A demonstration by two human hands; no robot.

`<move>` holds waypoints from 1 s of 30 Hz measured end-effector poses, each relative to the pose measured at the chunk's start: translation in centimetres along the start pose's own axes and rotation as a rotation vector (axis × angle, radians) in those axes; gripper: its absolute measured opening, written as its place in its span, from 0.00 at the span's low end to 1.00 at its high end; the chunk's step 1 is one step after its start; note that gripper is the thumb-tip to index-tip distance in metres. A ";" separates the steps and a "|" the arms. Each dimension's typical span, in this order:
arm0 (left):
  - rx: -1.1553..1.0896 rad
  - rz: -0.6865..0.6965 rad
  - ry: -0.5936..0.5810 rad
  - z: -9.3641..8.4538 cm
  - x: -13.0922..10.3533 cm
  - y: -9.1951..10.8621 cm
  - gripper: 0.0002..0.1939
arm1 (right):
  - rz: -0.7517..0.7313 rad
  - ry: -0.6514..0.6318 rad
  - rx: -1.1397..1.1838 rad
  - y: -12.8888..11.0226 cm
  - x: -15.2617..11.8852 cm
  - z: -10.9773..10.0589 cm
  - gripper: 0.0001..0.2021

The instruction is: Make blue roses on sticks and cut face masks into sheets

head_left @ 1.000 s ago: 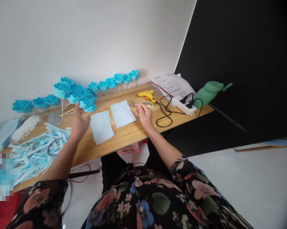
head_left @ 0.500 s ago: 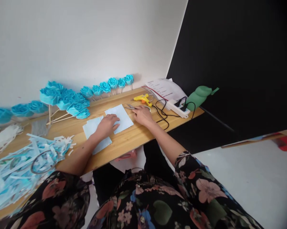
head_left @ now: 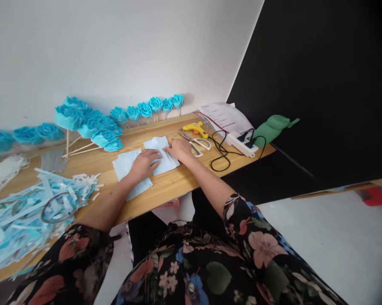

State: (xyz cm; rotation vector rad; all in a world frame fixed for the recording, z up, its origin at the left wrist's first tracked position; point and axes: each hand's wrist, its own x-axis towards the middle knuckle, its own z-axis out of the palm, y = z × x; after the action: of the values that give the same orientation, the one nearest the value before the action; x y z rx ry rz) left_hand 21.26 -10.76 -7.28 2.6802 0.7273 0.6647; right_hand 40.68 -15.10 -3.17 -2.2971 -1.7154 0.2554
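Observation:
A light blue paper stack (head_left: 165,164) lies on the wooden table, its surface rumpled between my hands. My left hand (head_left: 144,164) rests with fingers apart on its left edge. From the right, my right hand (head_left: 179,150) touches the same stack with its fingers drawn together at the paper; whether they pinch a sheet is too small to tell. A second light blue stack (head_left: 123,164) lies partly beneath my left wrist. White-handled scissors (head_left: 202,143) lie just right of my right hand, beside a yellow glue gun (head_left: 195,128).
Blue paper flowers (head_left: 95,125) on sticks stand along the wall. Paper strips (head_left: 28,220) with a ring (head_left: 55,220) cover the left. At the right are a black cable (head_left: 221,159), a power strip (head_left: 241,145), printed sheets (head_left: 224,115) and a green object (head_left: 271,129).
My right hand has left the scissors, which now lie uncovered, and has moved left onto the paper stack. The paper there has become rumpled. The view has shifted slightly.

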 end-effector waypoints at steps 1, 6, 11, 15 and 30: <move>-0.023 -0.018 0.018 0.0 0.1 -0.1 0.15 | 0.002 -0.007 0.037 0.2 0.2 0.2 0.17; -0.159 -0.106 0.100 -0.6 0.3 -0.2 0.14 | -0.021 0.074 0.321 2.2 0.0 0.7 0.10; -0.272 -0.203 0.198 -0.6 0.4 -0.4 0.15 | -0.058 0.190 0.746 3.3 -0.4 1.7 0.15; -0.473 -0.338 0.326 -0.8 0.7 -0.3 0.30 | -0.134 0.244 1.050 3.1 -0.5 2.0 0.19; -0.709 -0.510 0.137 -2.0 0.3 3.4 0.39 | -0.129 0.154 1.446 1.3 -2.2 0.2 0.19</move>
State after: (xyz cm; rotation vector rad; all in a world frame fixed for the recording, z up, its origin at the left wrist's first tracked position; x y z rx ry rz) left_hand 21.89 -13.08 -4.20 1.7347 0.9421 0.7811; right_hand 41.15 -17.53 -3.78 -1.0697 -0.9469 0.8859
